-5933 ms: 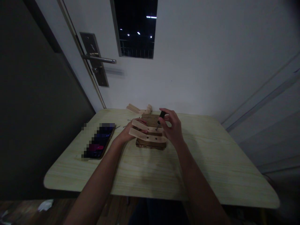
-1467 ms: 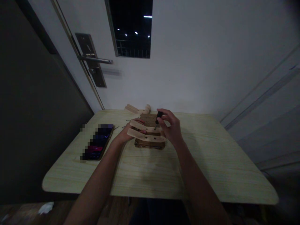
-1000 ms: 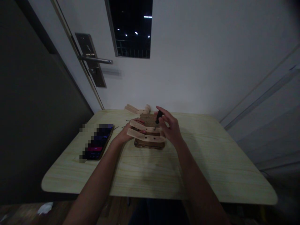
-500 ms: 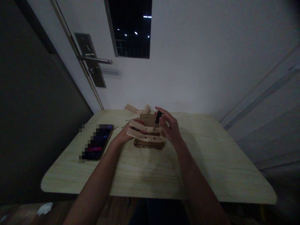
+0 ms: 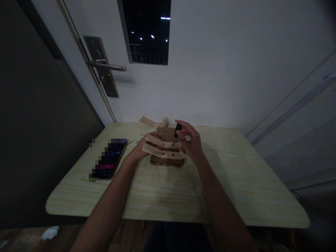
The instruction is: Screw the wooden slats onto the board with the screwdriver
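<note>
My right hand (image 5: 191, 139) is closed on a small screwdriver (image 5: 177, 130) with a black handle. Its shaft points down at a hole in the rear strip of a pale wooden piece (image 5: 165, 154), which has two long strips with dark holes. My left hand (image 5: 147, 142) grips the left end of that rear strip, its fingers partly hidden by the wood. Under the wooden piece lies a brown block (image 5: 168, 161), perhaps cardboard. Whether the screwdriver tip sits in a screw is too small to tell.
Behind the block lies another wooden piece (image 5: 152, 122) with a rounded end. Several screws (image 5: 143, 134) are scattered left of the block. A phone (image 5: 111, 159) lies at the left of the table (image 5: 236, 189). A white door (image 5: 215, 70) with a handle (image 5: 110, 66) stands behind.
The fingers of my right hand have shifted slightly on the screwdriver handle, and the handle tilts a little more to the right. My left hand and the wooden piece have stayed in place.
</note>
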Demonstrator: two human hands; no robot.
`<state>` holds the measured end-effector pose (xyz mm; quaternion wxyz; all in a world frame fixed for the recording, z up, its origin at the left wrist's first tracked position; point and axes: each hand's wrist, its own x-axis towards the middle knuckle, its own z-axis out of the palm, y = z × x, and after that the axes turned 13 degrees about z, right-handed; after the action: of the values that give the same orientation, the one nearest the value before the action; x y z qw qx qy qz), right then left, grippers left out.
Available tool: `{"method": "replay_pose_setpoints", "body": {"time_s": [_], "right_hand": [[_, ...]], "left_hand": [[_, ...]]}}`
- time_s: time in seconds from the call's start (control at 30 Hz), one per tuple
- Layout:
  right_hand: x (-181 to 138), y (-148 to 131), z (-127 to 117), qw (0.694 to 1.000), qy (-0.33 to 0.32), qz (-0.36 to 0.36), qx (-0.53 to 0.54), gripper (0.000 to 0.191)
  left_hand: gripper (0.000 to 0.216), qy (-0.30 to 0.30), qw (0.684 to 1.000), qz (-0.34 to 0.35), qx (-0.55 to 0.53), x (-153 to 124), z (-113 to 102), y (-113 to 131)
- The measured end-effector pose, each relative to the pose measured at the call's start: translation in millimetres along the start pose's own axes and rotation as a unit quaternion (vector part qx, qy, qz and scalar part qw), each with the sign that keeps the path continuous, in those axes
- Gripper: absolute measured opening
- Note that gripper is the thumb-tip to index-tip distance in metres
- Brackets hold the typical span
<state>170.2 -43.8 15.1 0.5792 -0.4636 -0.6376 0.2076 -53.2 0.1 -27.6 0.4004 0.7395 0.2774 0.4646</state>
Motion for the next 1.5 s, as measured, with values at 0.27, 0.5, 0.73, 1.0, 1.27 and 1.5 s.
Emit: {"method": "replay_pose_setpoints", "body": {"time_s": [0.27, 0.5, 0.73, 1.0, 1.27, 1.5], "right_hand": [[-1, -1, -1, 1.0, -0.004, -0.001, 0.008, 0.034], [-1, 1, 2, 0.999, -0.016, 0.001, 0.032, 0.035], [-2, 1, 2, 0.999, 0.029, 0.01, -0.008, 0.029], [-2, 0, 4, 0.998, -0.047, -0.019, 0.023, 0.039], [-2, 3, 7, 1.0, -0.012, -0.002, 0.024, 0.033], [-1, 3, 6, 0.999, -0.024, 0.004, 0.043, 0.034]], "left_hand": [[0.049, -0.002, 1.0, 0.011, -0.014, -1, -1, 3], [0.052, -0.003, 1.0, 0.011, -0.008, 0, -1, -6], [0.05, -0.006, 1.0, 0.019, -0.006, 0, -2, -7], [0.054, -0.004, 1.0, 0.006, -0.003, 0, 0, 0], [0.053, -0.002, 0.999, 0.019, -0.026, -3, -2, -6], [0.054, -0.007, 0.999, 0.019, -0.039, -2, -2, -17]]}}
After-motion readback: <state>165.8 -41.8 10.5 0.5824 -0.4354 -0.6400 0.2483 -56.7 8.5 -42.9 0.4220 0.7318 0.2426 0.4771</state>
